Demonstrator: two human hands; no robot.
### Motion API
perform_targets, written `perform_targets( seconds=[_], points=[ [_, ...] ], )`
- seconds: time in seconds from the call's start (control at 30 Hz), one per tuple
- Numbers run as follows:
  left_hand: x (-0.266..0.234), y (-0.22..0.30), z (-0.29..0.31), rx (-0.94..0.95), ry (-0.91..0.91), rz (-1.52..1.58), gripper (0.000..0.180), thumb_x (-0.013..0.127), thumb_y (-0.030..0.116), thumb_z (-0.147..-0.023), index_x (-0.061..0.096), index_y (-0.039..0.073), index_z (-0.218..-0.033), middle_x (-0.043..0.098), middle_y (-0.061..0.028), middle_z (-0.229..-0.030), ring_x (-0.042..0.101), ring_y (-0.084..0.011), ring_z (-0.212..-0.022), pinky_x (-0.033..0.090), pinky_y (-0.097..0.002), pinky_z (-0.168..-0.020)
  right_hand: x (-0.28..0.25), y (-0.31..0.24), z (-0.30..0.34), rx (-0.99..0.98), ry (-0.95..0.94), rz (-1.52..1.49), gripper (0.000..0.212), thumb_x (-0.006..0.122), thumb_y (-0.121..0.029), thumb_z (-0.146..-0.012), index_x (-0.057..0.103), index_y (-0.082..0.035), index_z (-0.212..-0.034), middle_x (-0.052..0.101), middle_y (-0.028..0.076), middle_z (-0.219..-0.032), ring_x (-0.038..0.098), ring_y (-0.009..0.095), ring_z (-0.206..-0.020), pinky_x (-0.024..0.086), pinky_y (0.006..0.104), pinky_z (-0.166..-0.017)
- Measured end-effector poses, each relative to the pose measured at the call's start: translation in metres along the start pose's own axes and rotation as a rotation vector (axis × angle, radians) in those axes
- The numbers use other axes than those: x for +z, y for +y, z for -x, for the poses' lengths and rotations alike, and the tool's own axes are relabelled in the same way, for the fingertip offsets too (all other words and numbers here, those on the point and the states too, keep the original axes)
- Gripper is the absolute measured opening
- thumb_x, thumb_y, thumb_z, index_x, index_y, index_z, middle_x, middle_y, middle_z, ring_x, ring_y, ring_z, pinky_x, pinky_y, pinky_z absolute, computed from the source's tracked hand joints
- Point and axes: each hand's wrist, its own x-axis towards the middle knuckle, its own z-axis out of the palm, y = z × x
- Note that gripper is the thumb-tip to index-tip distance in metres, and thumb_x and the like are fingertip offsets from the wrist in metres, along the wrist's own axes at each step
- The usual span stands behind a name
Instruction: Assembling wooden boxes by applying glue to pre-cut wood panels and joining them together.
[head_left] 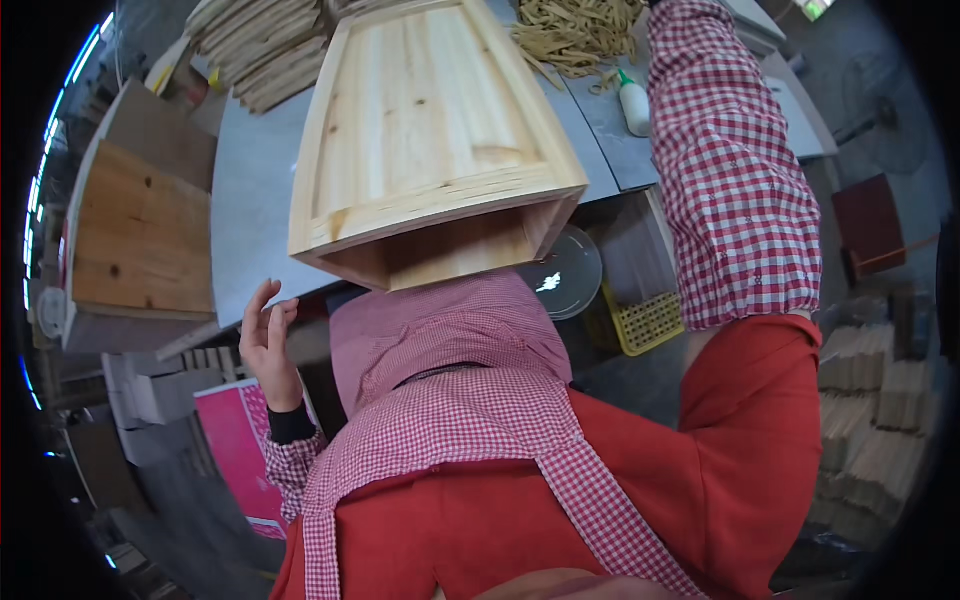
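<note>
A pale pine box [425,120] with a framed panel on top lies on the grey worktable [250,200], its hollow end facing me and jutting over the near edge. My left hand [268,340] is raised to the left of that end, apart from it. Its fingers are loosely bent and spread, with nothing in them. My right arm, in a red checked sleeve, stretches forward past the box's right side to the top of the picture. The hand on it is out of view.
A heap of tan strips [580,35] and a white bottle with a green tip [634,105] lie beyond the box. Stacked wood slats [265,50] sit at the far left, wooden boards [145,230] nearer. A yellow crate [648,325] and a round grey disc [570,275] are below the table's edge.
</note>
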Motion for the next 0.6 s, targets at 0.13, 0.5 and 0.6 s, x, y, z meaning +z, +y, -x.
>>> perform_targets(
  seconds=[0.13,0.5,0.6],
  points=[
    [-0.002,0.008,0.003,0.04,0.071,-0.05,0.036,0.052,0.013,-0.096,0.051,-0.001,-0.13,0.058,-0.0119,-0.123,0.061,-0.0145,-0.099,0.048,-0.026,-0.086,-0.029,-0.027,0.038,0.056,-0.203,-0.102,0.027,0.066,-0.026,-0.071,0.07,0.001,-0.073,0.066,0.021,-0.07,0.068,0.033,-0.074,0.053,0.037,-0.07],
    [0.016,0.139,-0.03,0.494,0.043,-0.316,0.04,0.051,0.01,-0.096,0.045,-0.001,-0.134,0.054,-0.0148,-0.13,0.058,-0.0209,-0.11,0.046,-0.0328,-0.096,-0.105,-0.101,0.084,-0.32,-0.018,-0.52,0.022,0.063,-0.022,-0.072,0.067,0.0,-0.072,0.066,0.02,-0.073,0.066,0.031,-0.07,0.051,0.0381,-0.066],
    [0.078,0.185,-0.028,0.848,-0.105,-0.476,0.05,0.054,0.015,-0.095,0.038,-0.002,-0.139,0.047,-0.0167,-0.138,0.051,-0.0267,-0.123,0.039,-0.0391,-0.106,-0.133,-0.174,0.12,-0.421,-0.15,-0.601,0.022,0.063,-0.023,-0.077,0.069,-0.002,-0.078,0.066,0.017,-0.073,0.067,0.027,-0.067,0.051,0.0378,-0.063]
  ],
)
